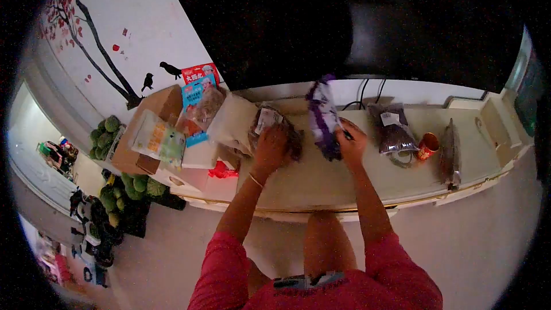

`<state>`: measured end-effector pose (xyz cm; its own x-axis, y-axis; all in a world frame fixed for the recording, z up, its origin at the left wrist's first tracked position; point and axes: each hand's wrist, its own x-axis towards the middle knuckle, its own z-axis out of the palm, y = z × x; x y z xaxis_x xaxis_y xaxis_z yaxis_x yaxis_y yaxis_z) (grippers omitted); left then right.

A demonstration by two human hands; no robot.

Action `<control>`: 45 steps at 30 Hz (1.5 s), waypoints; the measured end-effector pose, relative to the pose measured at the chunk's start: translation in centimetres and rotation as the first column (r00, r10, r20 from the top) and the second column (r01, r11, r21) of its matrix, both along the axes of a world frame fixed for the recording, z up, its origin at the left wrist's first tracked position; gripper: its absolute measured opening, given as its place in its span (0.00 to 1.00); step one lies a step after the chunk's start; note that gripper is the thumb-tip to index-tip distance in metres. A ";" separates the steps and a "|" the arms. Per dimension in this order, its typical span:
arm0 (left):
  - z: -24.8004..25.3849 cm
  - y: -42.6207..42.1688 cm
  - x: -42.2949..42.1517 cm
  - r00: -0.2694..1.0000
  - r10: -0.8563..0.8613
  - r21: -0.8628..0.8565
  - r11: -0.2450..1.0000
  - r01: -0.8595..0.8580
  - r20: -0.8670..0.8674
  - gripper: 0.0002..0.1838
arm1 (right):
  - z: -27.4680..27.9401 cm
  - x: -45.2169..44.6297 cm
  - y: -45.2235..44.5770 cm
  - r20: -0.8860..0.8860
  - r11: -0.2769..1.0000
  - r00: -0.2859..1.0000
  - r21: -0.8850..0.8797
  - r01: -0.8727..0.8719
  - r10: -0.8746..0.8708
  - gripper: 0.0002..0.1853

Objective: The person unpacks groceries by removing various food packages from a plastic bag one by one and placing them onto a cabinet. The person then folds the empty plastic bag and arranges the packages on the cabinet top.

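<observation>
My left hand (272, 148) is closed on a clear plastic bag (294, 138) of brownish contents with a white label, partly hidden behind my fingers. My right hand (352, 142) grips the side of a purple-and-white packet (324, 117), which is held upright above the cabinet top. A small dark object shows at my right fingers; I cannot make out what it is. Just left of my left hand stands a bag of pale contents (232, 119). To the right of my right hand lies a clear bag of dark contents (393, 131) with a white label.
The long pale cabinet (321, 189) stands under a large black screen (425, 28). On its right are a red can (427, 147) and a slim packet (450, 155). Leftward are a cardboard box (150, 109), a white-and-green packet (158, 138) and blue packaging (195, 95). Several green round fruits (135, 186) lie beyond.
</observation>
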<state>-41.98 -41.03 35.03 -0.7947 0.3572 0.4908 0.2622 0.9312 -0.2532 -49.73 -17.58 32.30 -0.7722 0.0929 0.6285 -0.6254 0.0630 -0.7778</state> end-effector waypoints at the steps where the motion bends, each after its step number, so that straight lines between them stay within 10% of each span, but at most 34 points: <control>1: 3.1 1.2 1.2 0.992 0.055 0.231 0.970 -0.080 0.116 0.30 | 0.5 0.4 -1.5 -0.001 1.000 1.000 0.023 -0.006 0.006 0.10; 3: 3.4 1.1 1.7 0.967 0.073 0.428 0.887 -0.175 0.244 0.31 | -1.9 0.1 -3.5 0.149 0.951 0.970 0.213 -0.223 0.193 0.12; 6: -0.6 -0.9 0.1 0.974 0.133 0.495 0.869 -0.025 -0.184 0.31 | -5.9 -0.1 -5.7 -0.080 0.895 0.906 0.211 -0.393 0.416 0.16; 9: -1.6 0.3 -0.4 0.710 0.273 0.545 0.818 0.184 -0.649 0.28 | -4.3 1.3 -5.1 0.056 0.860 0.927 0.357 -0.365 0.371 0.18; 10: -0.3 0.9 1.6 0.887 0.060 0.327 0.939 0.106 -0.458 0.27 | -4.4 0.8 -4.4 0.059 0.862 0.929 0.355 -0.361 0.365 0.18; 11: 0.5 1.2 2.4 0.980 -0.094 0.067 0.992 0.107 -0.175 0.25 | -4.5 -0.1 -3.2 -0.019 0.840 0.967 0.500 -0.211 0.254 0.19; 14: -0.9 1.7 1.9 0.985 -0.083 -0.080 0.994 0.071 -0.153 0.23 | -0.9 -2.0 2.9 0.123 0.683 0.946 0.720 0.122 -0.299 0.28; 15: -0.5 1.9 2.1 0.985 -0.087 -0.076 0.994 0.076 -0.146 0.23 | -0.8 -3.2 5.5 -0.197 0.301 0.843 0.873 0.383 -0.501 0.38; 18: 0.8 1.8 2.5 0.995 -0.063 -0.004 0.998 0.062 -0.083 0.24 | -0.1 -3.0 9.6 -0.079 0.001 0.640 0.992 0.124 -0.764 0.42; 21: 0.0 1.5 1.7 0.996 -0.045 -0.022 0.999 0.043 -0.080 0.25 | -4.7 -5.1 11.9 -0.284 0.072 0.641 0.880 0.470 -0.713 0.42; 25: 0.0 1.7 1.1 0.985 -0.068 0.026 0.997 0.073 -0.159 0.27 | -0.8 -4.3 13.4 0.063 0.431 0.695 0.823 0.370 -0.717 0.34; 32: 0.4 2.0 2.0 0.994 -0.019 0.024 0.999 0.021 -0.108 0.29 | -2.6 -1.9 13.7 0.063 0.778 0.857 0.458 0.430 -0.511 0.19; 36: 0.4 2.2 2.0 0.992 -0.005 0.029 1.000 0.009 -0.122 0.30 | -5.4 -2.1 12.0 0.315 0.989 0.945 -0.086 0.119 -0.086 0.23; 39: 0.6 2.2 2.2 0.997 0.062 -0.069 0.996 -0.065 -0.047 0.34 | -2.3 1.4 6.5 0.229 0.778 0.928 -0.622 -0.092 0.293 0.24; 41: -0.5 2.3 2.3 0.997 0.075 0.261 0.963 -0.069 -0.013 0.39 | -3.8 1.1 3.8 0.199 0.948 0.952 -0.264 -0.176 0.233 0.27; 42: 0.2 2.7 2.8 0.997 0.073 0.253 0.965 -0.071 0.000 0.39 | -3.4 1.5 3.0 0.211 0.947 0.949 -0.273 -0.171 0.232 0.27; 44: 1.9 3.8 3.3 0.997 -0.052 0.280 0.958 0.066 -0.057 0.41 | -2.1 2.2 2.4 -0.022 0.868 0.995 0.490 -0.078 0.101 0.40; 45: 2.3 4.2 3.2 0.992 -0.094 0.287 0.951 0.113 -0.079 0.42 | -2.6 2.1 2.5 -0.022 0.869 0.995 0.490 -0.074 0.098 0.40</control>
